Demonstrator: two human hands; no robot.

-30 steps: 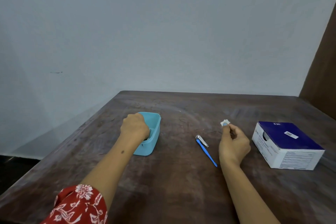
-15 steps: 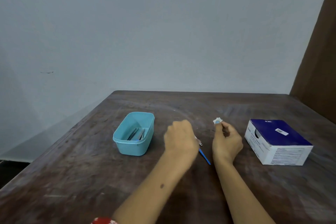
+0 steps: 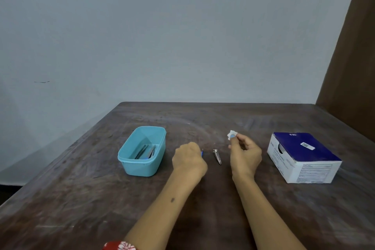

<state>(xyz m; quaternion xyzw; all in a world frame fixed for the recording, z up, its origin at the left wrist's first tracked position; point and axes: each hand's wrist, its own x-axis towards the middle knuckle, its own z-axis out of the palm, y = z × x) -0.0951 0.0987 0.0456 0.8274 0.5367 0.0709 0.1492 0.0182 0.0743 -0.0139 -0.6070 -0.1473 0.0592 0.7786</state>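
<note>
- The left hand (image 3: 189,158) is over the middle of the bench (image 3: 81,199), with its back to the camera. Its fingers are curled tight into a fist around a blue tool (image 3: 202,152).
- Only a short end of the blue tool shows, at the far right side of the fist. This end points toward the far side and a little upward. The rest is hidden in the hand, so its full long axis cannot be told.
- The right hand (image 3: 245,154) is raised just right of the middle. Its thumb and forefinger pinch a small white pad (image 3: 232,134) at the fingertips, and the other fingers are loosely bent. The pad is above the bench and has a light blue spot at the pinched place.
- A nail clipper (image 3: 217,156) lies flat on the bench between the two hands and touches neither. Its long axis runs from far to near, with the near end turned slightly right.
- A teal tub (image 3: 129,160) stands left of the left hand, with its long side running far to near. Thin metal tools (image 3: 145,151) lie inside it along the same direction.
- A blue and white box (image 3: 302,156) stands at the right, well apart from the right hand.
- A red flowered sleeve (image 3: 119,246) shows at the near edge.
</note>
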